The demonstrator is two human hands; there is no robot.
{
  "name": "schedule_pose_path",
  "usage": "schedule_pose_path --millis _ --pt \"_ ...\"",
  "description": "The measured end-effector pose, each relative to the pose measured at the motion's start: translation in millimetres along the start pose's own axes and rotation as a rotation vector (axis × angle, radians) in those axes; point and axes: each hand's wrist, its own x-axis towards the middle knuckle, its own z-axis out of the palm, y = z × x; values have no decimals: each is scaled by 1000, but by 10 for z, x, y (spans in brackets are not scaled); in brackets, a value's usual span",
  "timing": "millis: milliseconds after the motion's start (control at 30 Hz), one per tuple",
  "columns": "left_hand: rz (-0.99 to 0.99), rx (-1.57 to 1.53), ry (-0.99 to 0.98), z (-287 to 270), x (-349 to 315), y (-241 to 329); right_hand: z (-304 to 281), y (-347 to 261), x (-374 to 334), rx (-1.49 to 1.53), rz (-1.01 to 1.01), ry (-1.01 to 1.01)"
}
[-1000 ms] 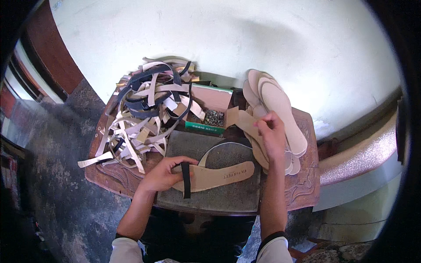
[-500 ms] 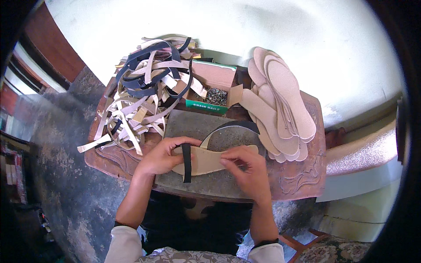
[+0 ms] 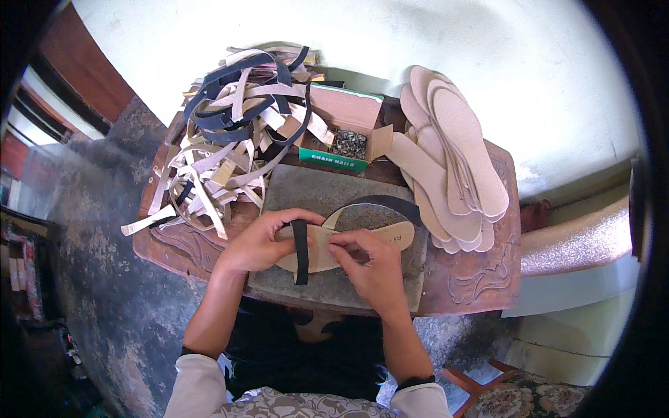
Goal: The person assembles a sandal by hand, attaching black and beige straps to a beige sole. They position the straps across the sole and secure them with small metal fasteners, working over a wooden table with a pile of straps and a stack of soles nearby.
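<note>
A beige shoe insole (image 3: 320,258) lies across a grey stone slab (image 3: 279,191). My left hand (image 3: 254,242) grips its left end, the thumb on top beside a short black strap (image 3: 301,254) that crosses the insole. Another strap (image 3: 382,200), black outside and pale inside, loops up from the insole's far edge and arches to the right. My right hand (image 3: 373,268) is closed, thumb and forefinger pinched together at the middle of the insole. Whatever is in that pinch is too small to make out.
Behind the slab, an open green cardboard box (image 3: 333,161) holds small metal tacks (image 3: 348,143). Tangled cream, beige and black straps (image 3: 209,174) heap at the left. Stacked beige insoles (image 3: 456,139) lie at the right on the carved wooden table (image 3: 481,279), against a pale wall.
My right hand has moved left along the insole, from near its right end to its middle. My left hand keeps its grip. The whole view has shifted slightly.
</note>
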Motion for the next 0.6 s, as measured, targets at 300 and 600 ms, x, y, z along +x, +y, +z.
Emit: schedule_pose_path --millis 300,600 --pt "45 8 -2 -9 13 -10 -25 50 43 -159 -176 1" --pt "71 17 11 -1 13 -32 -58 2 61 -107 -106 -57"
